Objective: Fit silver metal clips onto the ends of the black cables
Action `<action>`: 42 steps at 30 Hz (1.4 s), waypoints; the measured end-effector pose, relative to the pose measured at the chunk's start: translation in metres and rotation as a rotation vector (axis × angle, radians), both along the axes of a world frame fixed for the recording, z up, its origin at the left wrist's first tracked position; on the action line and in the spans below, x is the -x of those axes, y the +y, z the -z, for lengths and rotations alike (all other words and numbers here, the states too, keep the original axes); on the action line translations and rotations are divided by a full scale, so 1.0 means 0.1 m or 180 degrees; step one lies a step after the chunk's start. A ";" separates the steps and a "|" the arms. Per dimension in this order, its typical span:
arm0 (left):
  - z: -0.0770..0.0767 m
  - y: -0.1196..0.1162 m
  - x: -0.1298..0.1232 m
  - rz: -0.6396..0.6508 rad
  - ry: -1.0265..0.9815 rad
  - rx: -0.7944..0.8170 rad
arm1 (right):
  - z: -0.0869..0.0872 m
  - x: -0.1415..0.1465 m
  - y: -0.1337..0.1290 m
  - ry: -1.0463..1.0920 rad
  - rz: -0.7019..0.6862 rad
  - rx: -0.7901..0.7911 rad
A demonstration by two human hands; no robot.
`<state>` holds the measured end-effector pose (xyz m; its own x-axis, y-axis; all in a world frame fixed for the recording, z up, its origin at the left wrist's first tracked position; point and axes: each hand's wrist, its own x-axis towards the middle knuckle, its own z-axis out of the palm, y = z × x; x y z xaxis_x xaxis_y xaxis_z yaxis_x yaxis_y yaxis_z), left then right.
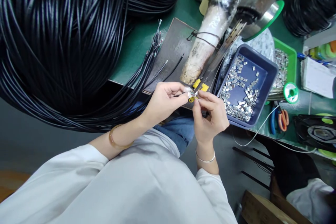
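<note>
My left hand is closed in a pinch on a small silvery connector with a short dark wire end. Right beside it, my right hand pinches a thin piece at the same spot, too small to name. Both sets of fingertips nearly meet in front of a yellow fixture, under the tip of a wrapped white tube. A blue tray of small metal pieces lies just right of my right hand.
Bundled black cables fill the left, their stripped ends on a dark board. Farther right are a green tray, a solder spool, pliers and a fan. Another person's sleeve shows at lower right.
</note>
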<state>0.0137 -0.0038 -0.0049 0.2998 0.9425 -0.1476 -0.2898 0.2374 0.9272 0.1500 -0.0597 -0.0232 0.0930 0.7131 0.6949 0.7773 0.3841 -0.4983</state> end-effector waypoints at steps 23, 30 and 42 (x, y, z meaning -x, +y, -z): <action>-0.02 -0.01 0.05 0.0251 0.0364 -0.0126 | -0.01 -0.03 -0.05 0.0485 -0.0080 -0.0147; -0.04 -0.01 0.05 0.0172 0.0354 -0.0040 | -0.03 -0.10 -0.09 0.1037 0.0159 -0.0664; 0.02 -0.01 0.02 0.0060 0.0508 -0.0410 | -0.03 -0.02 -0.04 -0.0033 -0.0079 0.0042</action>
<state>0.0121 -0.0051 -0.0068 0.3000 0.9511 -0.0731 -0.1335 0.1178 0.9840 0.1522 -0.0636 -0.0197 0.0679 0.7242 0.6862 0.7727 0.3968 -0.4954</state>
